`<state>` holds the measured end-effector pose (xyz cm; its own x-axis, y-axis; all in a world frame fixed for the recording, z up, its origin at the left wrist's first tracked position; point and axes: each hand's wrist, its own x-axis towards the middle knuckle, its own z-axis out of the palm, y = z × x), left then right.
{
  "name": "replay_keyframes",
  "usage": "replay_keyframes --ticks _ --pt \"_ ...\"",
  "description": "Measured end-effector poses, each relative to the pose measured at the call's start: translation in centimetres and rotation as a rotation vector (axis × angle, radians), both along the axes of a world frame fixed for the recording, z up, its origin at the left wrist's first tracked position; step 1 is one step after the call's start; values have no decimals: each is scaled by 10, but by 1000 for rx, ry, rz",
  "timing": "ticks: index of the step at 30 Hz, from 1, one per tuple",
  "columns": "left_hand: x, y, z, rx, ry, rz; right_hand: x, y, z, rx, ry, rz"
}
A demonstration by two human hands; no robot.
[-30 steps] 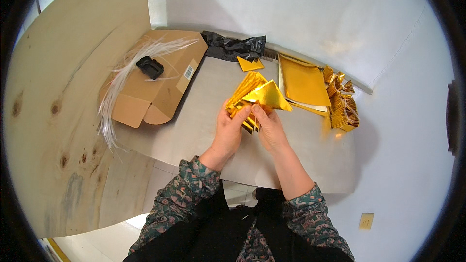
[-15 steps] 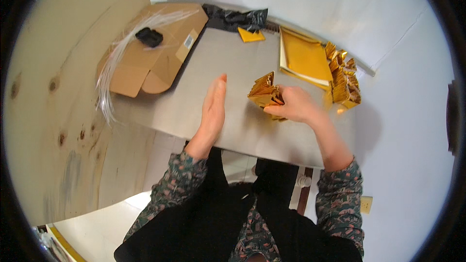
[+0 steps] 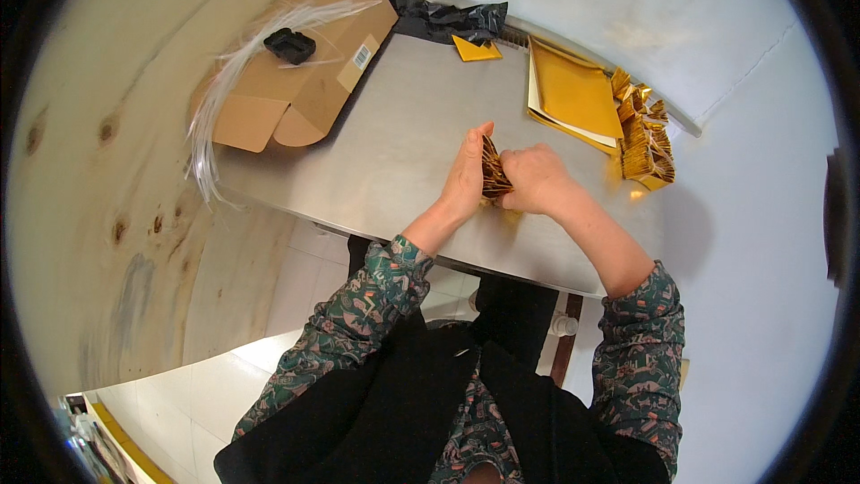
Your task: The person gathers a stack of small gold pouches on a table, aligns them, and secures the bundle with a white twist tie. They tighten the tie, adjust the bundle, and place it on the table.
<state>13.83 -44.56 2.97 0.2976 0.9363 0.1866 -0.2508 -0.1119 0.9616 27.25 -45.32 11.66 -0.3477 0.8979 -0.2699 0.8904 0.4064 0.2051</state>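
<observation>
A pleated bundle of shiny gold foil paper [image 3: 494, 172] stands between my hands, above the middle of the grey tabletop [image 3: 394, 152]. My right hand [image 3: 536, 181] is closed round its right side, fingers bent over the folds. Against its left side rests my left hand [image 3: 464, 177], fingers stretched out and palm turned to the bundle. The hands hide much of the bundle's lower part. To the right of the table's back lies a stack of gold foil sheets [image 3: 576, 97] with white undersides, and beside it more pleated gold foil bundles [image 3: 647, 145].
A brown cardboard box [image 3: 336, 31] at the back left bears clear plastic strips [image 3: 208, 139] and a small black object [image 3: 289, 46]. Crumpled black plastic [image 3: 448, 18] and a small gold piece [image 3: 476, 49] lie at the back. Walls border the table behind and right; a wooden panel [image 3: 107, 215] stands left.
My left hand has moved right, from apart to against the gold foil bundle. The bundle, in my right hand, has turned so its folds stand more upright. The view has shifted slightly.
</observation>
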Motion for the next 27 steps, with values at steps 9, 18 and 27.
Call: replay_keyframes --ticks 9,18,27 --pt "-8 -81 25 -109 -311 135 13 -38 34 62 367 -136" --pt "33 -92 56 -74 -463 -18 6 -89 60 233 526 -201" --pt "60 -117 47 -326 -518 -137 79 -117 81 -411 851 -9"
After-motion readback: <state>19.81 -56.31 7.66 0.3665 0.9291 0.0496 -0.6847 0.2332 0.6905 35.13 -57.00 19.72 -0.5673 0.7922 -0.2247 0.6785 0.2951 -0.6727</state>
